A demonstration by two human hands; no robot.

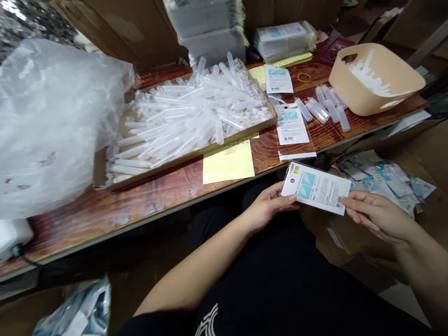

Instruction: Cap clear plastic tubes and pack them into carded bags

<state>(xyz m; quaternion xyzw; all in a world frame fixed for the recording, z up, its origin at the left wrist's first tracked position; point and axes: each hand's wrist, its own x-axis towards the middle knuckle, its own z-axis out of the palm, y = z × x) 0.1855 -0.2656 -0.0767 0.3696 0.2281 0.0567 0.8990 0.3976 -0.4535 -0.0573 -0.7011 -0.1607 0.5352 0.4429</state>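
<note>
Between my two hands, above my lap and just off the table edge, is a printed packet with a white and blue card. My left hand pinches its left end, thumb on top. At the lower right end, my right hand grips it between thumb and fingers. On the table beyond lies a similar printed packet with a clear flap, and another printed card behind it. Several translucent tubes lie to the right of these. The packet's underside is hidden.
A shallow cardboard tray heaped with clear plastic tubes fills the middle. Yellow paper lies before it. A peach basket stands at right; below it, an open carton holds several packets. A large plastic bag bulges at left.
</note>
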